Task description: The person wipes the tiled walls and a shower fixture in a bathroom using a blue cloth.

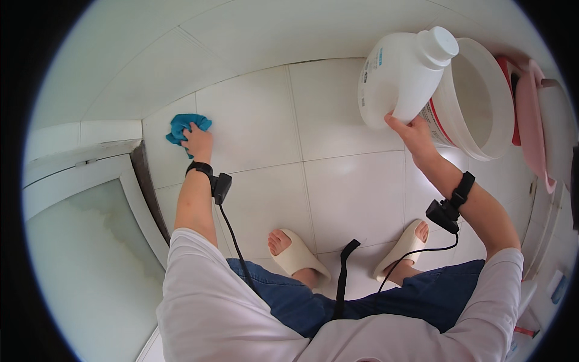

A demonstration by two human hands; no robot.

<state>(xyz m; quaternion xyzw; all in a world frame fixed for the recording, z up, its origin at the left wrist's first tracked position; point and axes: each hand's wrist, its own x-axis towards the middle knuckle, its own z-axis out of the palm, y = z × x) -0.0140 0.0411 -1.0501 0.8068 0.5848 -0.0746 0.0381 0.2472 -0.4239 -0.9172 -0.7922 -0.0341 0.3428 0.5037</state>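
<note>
My left hand (pixel 198 143) grips a crumpled teal cloth (pixel 184 125) low over the tiled floor, near the corner by the door frame; whether the cloth touches the floor I cannot tell. On the right, my right hand (pixel 416 137) is closed on the lower part of a large white plastic bottle (pixel 395 75). Its white cap (pixel 444 42) points up and to the right. The bottle is tilted and overlaps a white bucket (pixel 503 90) behind it. Part of the bottle's grip is hidden behind my fingers.
Beside the bucket at the far right stand a pink basin (pixel 532 120) and a red item (pixel 515 114). A frosted door panel (pixel 90 253) fills the lower left. White wall tiles (pixel 241 30) rise at the back. My feet in cream slippers (pixel 300 253) rest on the floor tiles (pixel 356 193).
</note>
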